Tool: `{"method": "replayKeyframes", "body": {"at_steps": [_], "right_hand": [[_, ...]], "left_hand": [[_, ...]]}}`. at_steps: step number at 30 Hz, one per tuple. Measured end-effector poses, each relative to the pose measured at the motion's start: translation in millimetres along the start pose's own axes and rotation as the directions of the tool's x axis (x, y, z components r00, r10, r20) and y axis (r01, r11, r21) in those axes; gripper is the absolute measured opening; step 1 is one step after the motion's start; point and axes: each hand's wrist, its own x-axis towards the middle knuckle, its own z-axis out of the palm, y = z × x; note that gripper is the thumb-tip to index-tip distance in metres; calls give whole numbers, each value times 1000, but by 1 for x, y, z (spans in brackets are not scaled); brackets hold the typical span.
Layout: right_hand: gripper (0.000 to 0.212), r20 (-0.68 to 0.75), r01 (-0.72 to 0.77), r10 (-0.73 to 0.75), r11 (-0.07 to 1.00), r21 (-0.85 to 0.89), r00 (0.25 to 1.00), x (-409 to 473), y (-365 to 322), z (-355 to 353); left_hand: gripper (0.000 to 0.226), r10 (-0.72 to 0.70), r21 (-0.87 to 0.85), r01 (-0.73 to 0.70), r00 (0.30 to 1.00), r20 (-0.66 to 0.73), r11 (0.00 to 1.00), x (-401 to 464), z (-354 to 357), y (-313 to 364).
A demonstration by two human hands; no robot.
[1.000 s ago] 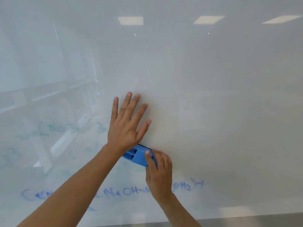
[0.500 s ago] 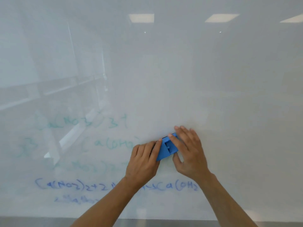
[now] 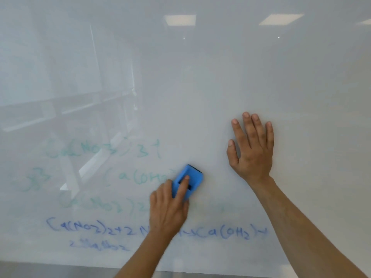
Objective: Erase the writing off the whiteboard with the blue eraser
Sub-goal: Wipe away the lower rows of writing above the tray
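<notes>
The whiteboard (image 3: 200,87) carries faint green and blue writing (image 3: 152,231) low down. The right hand (image 3: 253,149) lies flat and spread on it. The left hand (image 3: 168,209) holds the blue eraser (image 3: 188,180) against the board beside the green writing, one finger in its slot; it looks light and soft, best gripped at the sides.

My left hand (image 3: 170,209) presses the blue foam eraser (image 3: 188,182) against the glossy white whiteboard (image 3: 200,87); blue formula writing (image 3: 86,227) runs below it.

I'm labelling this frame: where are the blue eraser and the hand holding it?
blue eraser (image 3: 193,177): head view, on its upper blue face.
left hand (image 3: 167,209): head view, on the back of the hand.
</notes>
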Motion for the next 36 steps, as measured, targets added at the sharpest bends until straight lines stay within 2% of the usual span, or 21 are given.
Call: {"method": "replayKeyframes", "body": {"at_steps": [2,4,6,7,8,10,12,13,14,16,19,21,23,25,27,28,29,30,32,34,36], "right_hand": [[52,-10,-6,6,1000,-3,1000,0,-1,1],[52,-13,-5,5,1000,-1,1000,0,-2,1],[51,-17,-6,6,1000,3,1000,0,-2,1],[51,-19,-8,8,1000,3,1000,0,-2,1],[51,-19,-10,10,1000,1,1000,0,-3,1],[51,-18,-12,12,1000,-2,1000,0,-4,0],[51,-16,-11,11,1000,-4,1000,1,-4,0],[51,-15,-8,8,1000,-6,1000,1,-3,-1],[51,-13,-4,4,1000,-7,1000,1,-3,-1],[51,-8,3,-3,1000,-5,1000,1,-1,-2],[51,-9,-1,1,1000,2,1000,1,-1,-2],[52,-8,-6,6,1000,0,1000,0,-1,-2],[52,-9,-5,5,1000,-5,1000,0,-2,-2],[52,-6,-6,6,1000,5,1000,0,-2,-3],[51,-4,-3,3,1000,12,1000,0,-1,-3],[51,-3,-3,3,1000,9,1000,0,0,-4],[51,-2,-3,3,1000,6,1000,-1,1,-4],[51,-1,-5,5,1000,3,1000,-1,0,-5],[51,6,-11,10,1000,6,1000,0,-2,-4],[51,7,-14,14,1000,9,1000,1,-4,-4],[51,2,-10,10,1000,8,1000,1,-4,-5]], "left_hand": [[58,-231,-2,231,971,-65,973,10,-5,-27],[60,-517,-113,509,853,-65,854,24,-13,-41],[62,-685,-230,660,727,-48,715,36,-17,-42],[61,-714,-259,682,699,-48,684,40,-17,-38],[61,-711,-267,676,701,-54,687,41,-15,-33],[58,-602,-239,569,794,-91,787,36,-9,-17],[56,-319,-158,301,943,-99,940,22,0,7],[56,-147,-109,140,987,-67,984,15,5,17],[58,-6,-68,3,999,-31,998,10,8,25],[60,139,-29,-139,990,0,990,11,10,30],[57,111,-27,-112,993,-26,993,31,0,16],[56,-85,-73,80,994,-74,994,50,-12,-2],[57,-368,-163,345,919,-140,924,70,-26,-26],[59,-603,-274,550,779,-173,789,84,-38,-51],[60,-780,-399,684,607,-152,610,91,-45,-71],[60,-830,-443,717,541,-135,539,93,-46,-74],[60,-850,-459,729,510,-130,507,92,-47,-74],[60,-846,-455,727,517,-129,514,90,-46,-71],[60,-783,-424,683,611,-115,595,81,-43,-59],[60,-638,-369,571,766,-84,734,65,-36,-40],[57,-352,-238,333,935,-40,912,43,-26,-20]]}}
